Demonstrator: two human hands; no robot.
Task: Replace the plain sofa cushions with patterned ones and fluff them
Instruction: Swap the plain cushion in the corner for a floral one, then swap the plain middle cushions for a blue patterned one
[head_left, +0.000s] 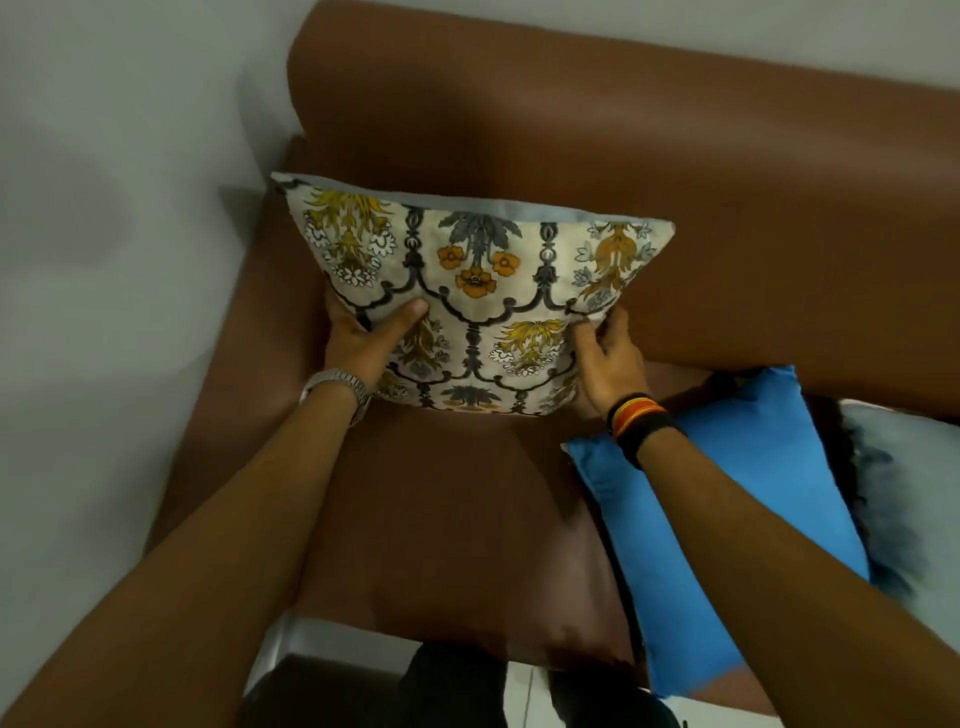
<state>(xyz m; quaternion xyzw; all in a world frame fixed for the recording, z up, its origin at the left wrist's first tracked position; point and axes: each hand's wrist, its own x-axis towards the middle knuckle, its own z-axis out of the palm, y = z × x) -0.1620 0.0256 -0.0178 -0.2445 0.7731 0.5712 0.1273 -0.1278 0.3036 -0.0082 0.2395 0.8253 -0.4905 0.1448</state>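
Note:
A floral patterned cushion (475, 291) in cream, yellow, orange and grey stands upright on the brown sofa seat (441, 509), leaning toward the backrest at the sofa's left end. My left hand (363, 340) grips its lower left side, thumb pressed on the front. On the lower right side, my right hand (608, 358) holds it the same way. A plain blue cushion (727, 519) lies flat on the seat to the right, partly under my right forearm.
The brown backrest (675, 156) runs across the top. A pale grey and dark cushion (904, 493) lies at the right edge beyond the blue one. A grey wall (104, 260) is on the left, and white floor (332, 639) shows below the seat's front edge.

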